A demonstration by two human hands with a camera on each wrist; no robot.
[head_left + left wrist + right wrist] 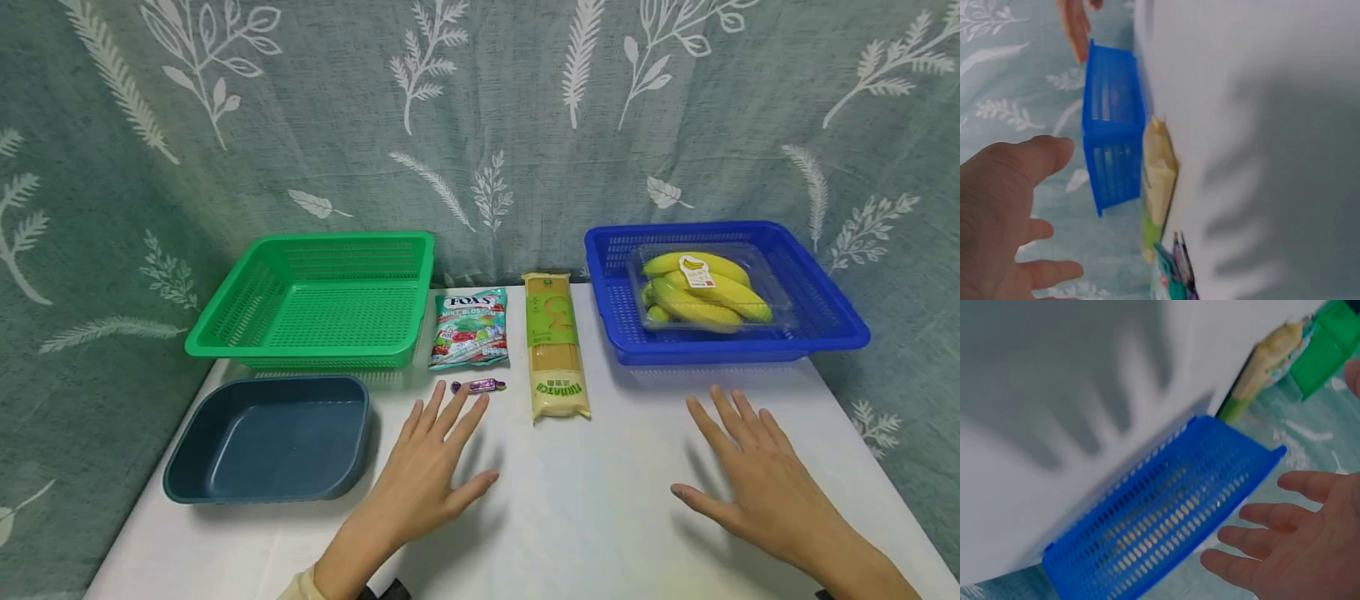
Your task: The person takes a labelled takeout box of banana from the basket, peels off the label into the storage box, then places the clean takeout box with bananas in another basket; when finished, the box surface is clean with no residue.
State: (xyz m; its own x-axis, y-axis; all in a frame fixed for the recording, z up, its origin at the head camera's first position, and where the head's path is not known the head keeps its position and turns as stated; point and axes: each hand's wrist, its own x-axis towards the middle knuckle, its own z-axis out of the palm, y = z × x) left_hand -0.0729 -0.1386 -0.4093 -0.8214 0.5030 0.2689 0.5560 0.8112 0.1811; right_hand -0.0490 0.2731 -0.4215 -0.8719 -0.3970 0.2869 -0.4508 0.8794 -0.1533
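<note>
My left hand [423, 471] hovers over the white table with its fingers spread, holding nothing. Just beyond its fingertips lies a small purple wrapped candy [478, 386]. Behind that is a Fox's candy bag [469, 328], with a long pack of noodles [555, 346] to its right. My right hand [765, 479], also spread and holding nothing, is above the table in front of the blue basket [731, 354]. Inside this basket sits a clear plastic box of bananas [705, 292]. In the right wrist view, the fingers [1272, 519] appear beside the blue basket [1166, 512].
At the back left stands a green basket [337, 308] with nothing visible inside. A dark blue tub [281, 442] is in front of it, left of my left hand. A patterned curtain [510, 125] hangs behind the white table [585, 517].
</note>
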